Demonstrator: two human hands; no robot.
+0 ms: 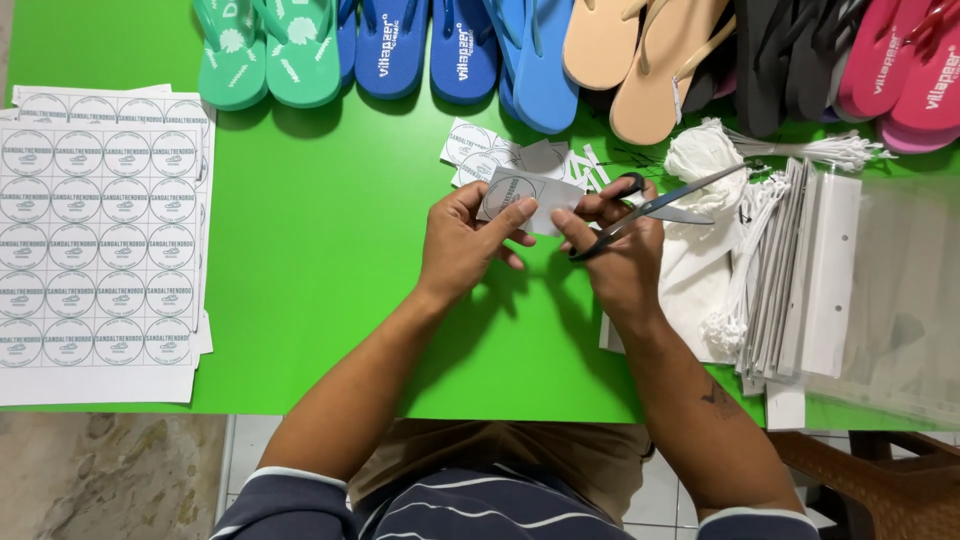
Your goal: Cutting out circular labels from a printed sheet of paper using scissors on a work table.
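My left hand pinches a small white paper piece printed with a round grey label, held above the green table. My right hand grips black-handled scissors, blades pointing right and away from the paper, while its fingers also touch the paper's right edge. Just beyond the hands lie a few cut label pieces on the table.
A stack of printed sheets with rows of round labels lies at the left. Flip-flops in green, blue, tan, black and pink line the far edge. White string ties and clear plastic bags sit at the right.
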